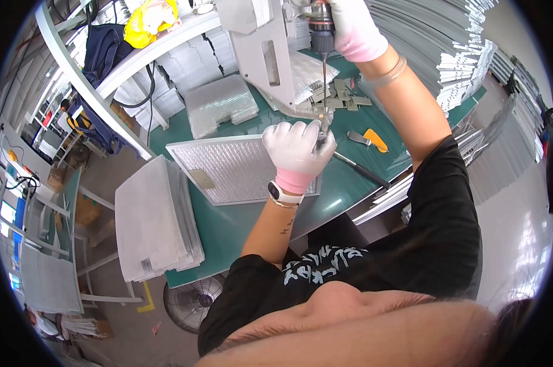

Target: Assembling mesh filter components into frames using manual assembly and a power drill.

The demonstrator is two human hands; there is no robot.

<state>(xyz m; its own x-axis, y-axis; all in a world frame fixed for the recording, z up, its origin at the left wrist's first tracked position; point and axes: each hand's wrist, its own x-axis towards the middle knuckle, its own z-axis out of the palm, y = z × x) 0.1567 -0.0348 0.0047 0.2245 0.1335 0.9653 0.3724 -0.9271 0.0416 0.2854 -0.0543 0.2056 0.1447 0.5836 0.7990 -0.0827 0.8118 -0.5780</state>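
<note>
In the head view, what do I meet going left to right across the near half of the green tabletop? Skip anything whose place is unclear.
Stack of gray mesh sheets → framed mesh panel → gloved left hand → orange-handled tool.

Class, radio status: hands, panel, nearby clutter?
Left hand over framed mesh panel, grip partly hidden. Right hand at drill. Orange cutter, black-handled tool lie right of panel.
</note>
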